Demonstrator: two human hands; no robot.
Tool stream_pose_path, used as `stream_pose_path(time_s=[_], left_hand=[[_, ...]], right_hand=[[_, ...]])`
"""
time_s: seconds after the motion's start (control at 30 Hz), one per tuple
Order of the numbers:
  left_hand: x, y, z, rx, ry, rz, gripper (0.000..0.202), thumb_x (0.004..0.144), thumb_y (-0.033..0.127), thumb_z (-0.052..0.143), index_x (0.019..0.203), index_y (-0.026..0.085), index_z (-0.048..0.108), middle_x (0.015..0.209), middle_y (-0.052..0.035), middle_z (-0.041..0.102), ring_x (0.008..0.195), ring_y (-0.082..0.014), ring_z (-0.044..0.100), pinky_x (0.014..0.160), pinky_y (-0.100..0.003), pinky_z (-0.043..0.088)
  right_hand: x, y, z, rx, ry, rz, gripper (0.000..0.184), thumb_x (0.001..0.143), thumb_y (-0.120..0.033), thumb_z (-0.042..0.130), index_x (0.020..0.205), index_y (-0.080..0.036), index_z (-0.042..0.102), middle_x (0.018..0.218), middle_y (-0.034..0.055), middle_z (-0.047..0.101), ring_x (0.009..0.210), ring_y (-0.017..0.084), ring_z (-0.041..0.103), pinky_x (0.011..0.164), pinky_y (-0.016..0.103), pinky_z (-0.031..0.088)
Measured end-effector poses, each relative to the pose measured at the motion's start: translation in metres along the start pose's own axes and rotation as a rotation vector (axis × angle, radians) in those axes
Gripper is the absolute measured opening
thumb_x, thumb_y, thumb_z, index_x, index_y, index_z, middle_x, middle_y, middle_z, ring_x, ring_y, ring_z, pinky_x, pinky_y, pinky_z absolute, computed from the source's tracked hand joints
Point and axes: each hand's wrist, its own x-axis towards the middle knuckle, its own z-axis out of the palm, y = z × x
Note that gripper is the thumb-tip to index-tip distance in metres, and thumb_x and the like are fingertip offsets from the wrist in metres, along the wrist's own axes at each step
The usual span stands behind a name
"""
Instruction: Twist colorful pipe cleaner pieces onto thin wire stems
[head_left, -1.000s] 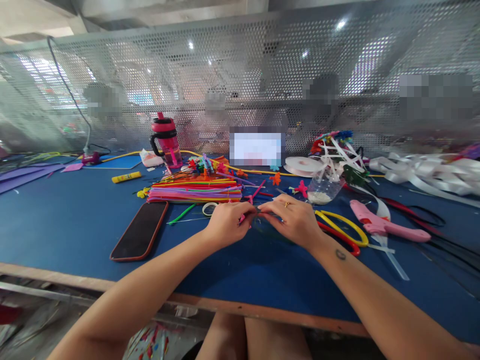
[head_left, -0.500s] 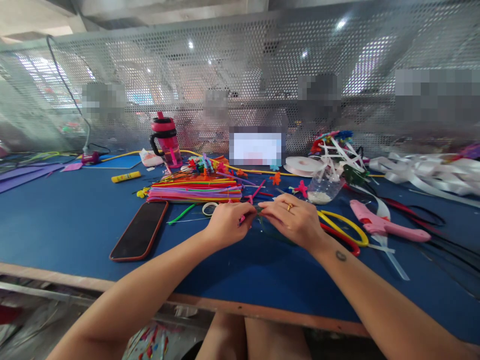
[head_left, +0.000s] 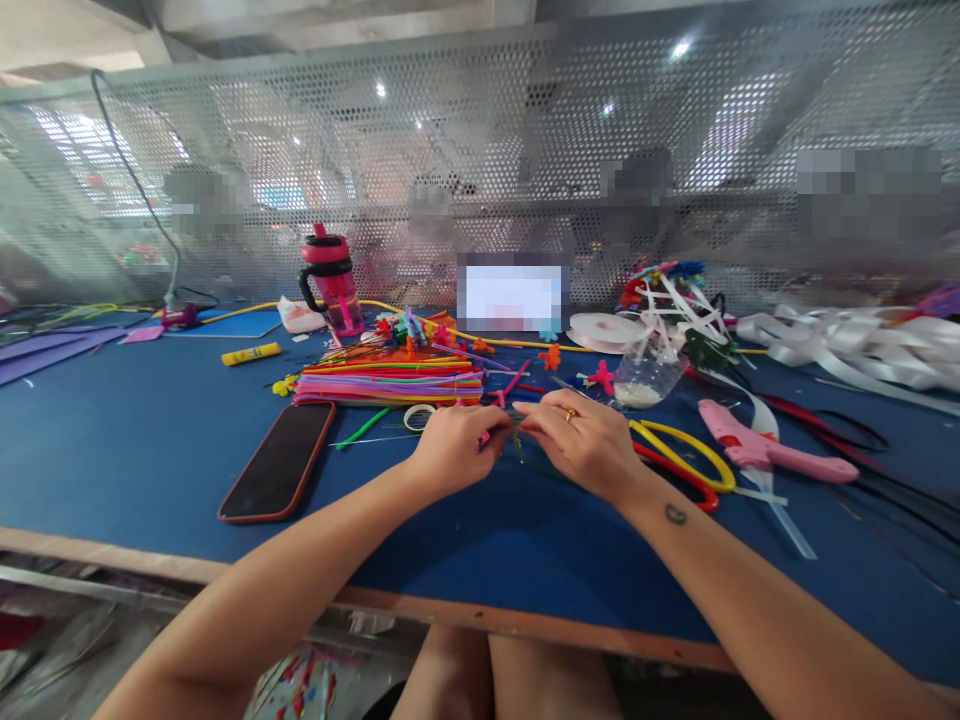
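Note:
My left hand (head_left: pixel 457 447) and my right hand (head_left: pixel 577 445) meet above the blue work table (head_left: pixel 150 450). Their fingertips pinch a thin green stem (head_left: pixel 517 432), probably wire or pipe cleaner, and the fingers hide most of it. A small pink piece (head_left: pixel 484 437) shows at my left fingertips. Just beyond my left hand lies a small roll of clear tape (head_left: pixel 418 417). Yellow-and-red-handled scissors (head_left: pixel 679 462) lie to the right of my right hand.
A stack of colourful pipe cleaners (head_left: pixel 388 384) and a dark phone in a brown case (head_left: pixel 277 462) lie to the left. Further back are a pink bottle (head_left: pixel 334 285), a glass jar (head_left: pixel 645 375), a pink glue gun (head_left: pixel 772 445) and white ribbon (head_left: pixel 855 345). A perforated metal screen stands behind.
My hands have stayed close together at the stem, with only slight shifts of the fingers. My right hand has turned a little. The objects on the table have not moved.

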Motion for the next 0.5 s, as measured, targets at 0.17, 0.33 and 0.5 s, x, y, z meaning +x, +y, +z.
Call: stream_pose_path(time_s=[0.17,0.33,0.5], left_hand=[[-0.0003,-0.0011,0.0001,0.039,-0.015,-0.006,0.013,0.081,0.022,0.051,0.084,0.021,0.064,0.071,0.0010,0.065,0.059,-0.0102,0.055,0.057,-0.020,0.037],[-0.0005,-0.0018,0.0011,0.097,-0.012,-0.022,0.014,0.082,0.025,0.051,0.087,0.022,0.063,0.075,0.0005,0.067,0.063,-0.0121,0.059,0.058,-0.021,0.039],[-0.0009,-0.0020,0.0011,0.263,0.011,-0.023,0.017,0.084,0.029,0.047,0.089,0.023,0.063,0.077,-0.0004,0.067,0.068,-0.0153,0.062,0.055,-0.023,0.037]], right_hand=[[0.0003,-0.0011,0.0005,-0.083,0.048,-0.016,0.021,0.087,-0.021,0.048,0.099,-0.016,0.065,0.075,0.0047,0.067,0.072,0.011,0.059,0.061,0.020,0.040],[0.0001,-0.0012,0.0011,-0.120,0.044,-0.016,0.021,0.087,-0.023,0.049,0.098,-0.015,0.065,0.075,0.0048,0.066,0.072,0.011,0.058,0.060,0.021,0.038],[0.0005,-0.0008,0.0026,-0.155,0.056,-0.025,0.019,0.087,-0.024,0.050,0.095,-0.015,0.065,0.073,0.0040,0.065,0.071,0.011,0.057,0.060,0.021,0.037]])
